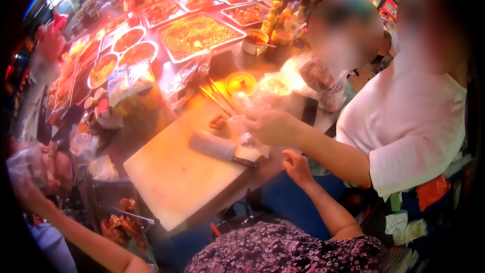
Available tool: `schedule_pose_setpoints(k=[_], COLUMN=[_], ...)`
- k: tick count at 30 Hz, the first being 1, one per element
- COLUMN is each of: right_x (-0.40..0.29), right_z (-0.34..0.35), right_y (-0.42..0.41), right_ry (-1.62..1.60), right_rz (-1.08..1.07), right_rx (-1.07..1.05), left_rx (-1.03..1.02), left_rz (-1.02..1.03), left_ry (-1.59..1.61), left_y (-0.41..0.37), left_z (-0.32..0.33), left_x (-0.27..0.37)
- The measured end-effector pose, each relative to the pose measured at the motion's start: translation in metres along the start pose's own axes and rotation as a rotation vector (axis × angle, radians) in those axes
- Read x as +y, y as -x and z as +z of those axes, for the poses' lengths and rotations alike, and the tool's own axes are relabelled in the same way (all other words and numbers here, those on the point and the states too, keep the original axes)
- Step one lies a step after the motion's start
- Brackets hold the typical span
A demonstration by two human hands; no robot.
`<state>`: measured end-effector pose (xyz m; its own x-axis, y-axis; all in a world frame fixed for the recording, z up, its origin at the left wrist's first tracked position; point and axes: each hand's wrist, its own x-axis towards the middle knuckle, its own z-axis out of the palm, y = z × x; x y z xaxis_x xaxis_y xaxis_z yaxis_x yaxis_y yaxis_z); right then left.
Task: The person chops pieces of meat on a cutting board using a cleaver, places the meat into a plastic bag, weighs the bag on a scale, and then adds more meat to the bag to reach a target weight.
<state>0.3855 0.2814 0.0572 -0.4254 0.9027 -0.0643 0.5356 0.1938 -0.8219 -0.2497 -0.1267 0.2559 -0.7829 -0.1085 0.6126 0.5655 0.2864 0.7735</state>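
Observation:
At the far left, my left hand (pixel 30 195) is stretched out beside a clear plastic bag (pixel 26 165); blur and glare hide whether it grips the bag. My right hand (pixel 297 165) hangs over the near right edge of the counter, fingers loosely curled, with nothing visible in it. A cleaver (pixel 214 146) with a black handle lies on the pale cutting board (pixel 182 170), near a small piece of cooked meat (pixel 217 122). Above the board, the hand (pixel 269 127) of a person in a white shirt is at a plastic bag (pixel 238 125) and the tongs (pixel 218 96).
Metal trays of food (pixel 201 34) and round bowls (pixel 138 54) fill the counter's far side. Sauce bottles (pixel 269 19) and a pot (pixel 255 41) stand behind. At lower left, a bin (pixel 110 185) holds cooked meat pieces (pixel 119 229). The other person stands close on the right.

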Motion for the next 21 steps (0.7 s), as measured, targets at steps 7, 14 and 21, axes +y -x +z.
schedule_pose_setpoints(k=[7, 14, 21], right_x=[0.090, 0.030, -0.025], right_z=[0.008, 0.005, 0.064], right_y=[-0.013, -0.041, -0.083], right_ry=[0.128, -0.006, -0.138], right_rz=[0.007, -0.166, -0.334], right_rx=[-0.059, -0.186, -0.083], left_rx=[-0.924, -1.088, -1.155], left_rz=[0.170, 0.511, 0.067], left_ry=[0.052, -0.096, 0.210], left_y=[0.332, 0.477, 0.466], left_z=[0.187, 0.302, 0.297], left_x=[0.171, 0.159, 0.160])
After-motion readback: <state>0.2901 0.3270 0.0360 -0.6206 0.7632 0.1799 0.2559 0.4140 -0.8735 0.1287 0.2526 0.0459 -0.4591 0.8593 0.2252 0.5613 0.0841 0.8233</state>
